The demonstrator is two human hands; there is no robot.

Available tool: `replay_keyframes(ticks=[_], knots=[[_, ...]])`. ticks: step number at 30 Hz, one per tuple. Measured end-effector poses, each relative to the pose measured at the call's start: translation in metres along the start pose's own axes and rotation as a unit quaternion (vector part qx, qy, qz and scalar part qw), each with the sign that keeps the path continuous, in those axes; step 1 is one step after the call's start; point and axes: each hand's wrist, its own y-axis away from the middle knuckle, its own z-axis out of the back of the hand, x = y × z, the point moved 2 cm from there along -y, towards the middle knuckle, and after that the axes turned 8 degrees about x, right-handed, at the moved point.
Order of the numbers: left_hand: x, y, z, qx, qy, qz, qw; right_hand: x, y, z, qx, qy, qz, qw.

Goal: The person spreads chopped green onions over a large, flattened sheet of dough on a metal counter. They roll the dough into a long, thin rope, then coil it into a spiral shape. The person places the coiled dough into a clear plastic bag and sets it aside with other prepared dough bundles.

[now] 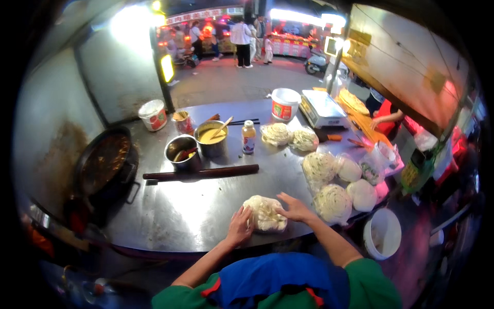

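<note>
A pale lump of dough point(265, 213), seemingly in clear plastic, sits on the steel table point(185, 208) near its front edge. My left hand point(241, 227) lies against the dough's left side, fingertips on its upper edge; whether it grips is unclear. At the dough's right side is my right hand point(295, 208), with fingers and thumb spread and the thumb side close to or touching it. To the right, coiled dough rounds point(332, 203) flecked with green lie in clear plastic, beside smooth white rounds point(362, 195). A dark wooden rolling pin point(204, 172) lies crosswise beyond the dough.
At left stands a large dark pan point(106, 160) of brown contents. Two metal pots point(211, 146), point(181, 162), a bottle point(249, 138), a white bucket point(285, 103) and a scale point(323, 109) stand farther back. A knife's orange handle point(334, 137) points right. Another person's hand point(376, 123) is beyond.
</note>
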Motion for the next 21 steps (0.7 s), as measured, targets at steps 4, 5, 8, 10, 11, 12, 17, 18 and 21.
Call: replay_keyframes(ticks=[4, 5, 8, 10, 11, 12, 17, 18, 21], knots=[[0.000, -0.022, -0.026, -0.015, -0.011, -0.031, 0.999, 0.031, -0.018, -0.067, -0.068, 0.084, 0.039, 0.993], [0.003, -0.021, -0.036, -0.014, -0.026, -0.039, 0.999, 0.037, -0.014, -0.070, -0.113, 0.064, 0.023, 0.991], [-0.008, -0.012, -0.040, -0.007, -0.065, -0.009, 0.998, 0.026, -0.005, -0.065, -0.103, -0.077, 0.055, 0.990], [-0.010, -0.007, -0.043, 0.012, -0.081, -0.002, 0.997, 0.013, 0.004, -0.065, -0.100, -0.111, 0.057, 0.987], [-0.011, -0.005, -0.045, 0.016, -0.105, -0.013, 0.994, 0.007, 0.007, -0.066, -0.098, -0.126, 0.061, 0.985], [-0.011, -0.006, -0.045, 0.013, -0.131, -0.023, 0.991, 0.010, 0.008, -0.058, -0.105, -0.132, 0.057, 0.984], [-0.014, -0.009, -0.051, 0.024, -0.181, -0.029, 0.983, 0.003, 0.008, -0.067, -0.178, -0.088, 0.069, 0.978], [-0.014, -0.010, -0.051, 0.025, -0.179, -0.026, 0.983, 0.009, 0.007, -0.063, -0.190, -0.059, 0.063, 0.978], [-0.007, -0.013, -0.049, 0.029, -0.121, -0.016, 0.992, 0.022, 0.004, -0.046, -0.207, -0.166, 0.019, 0.964]])
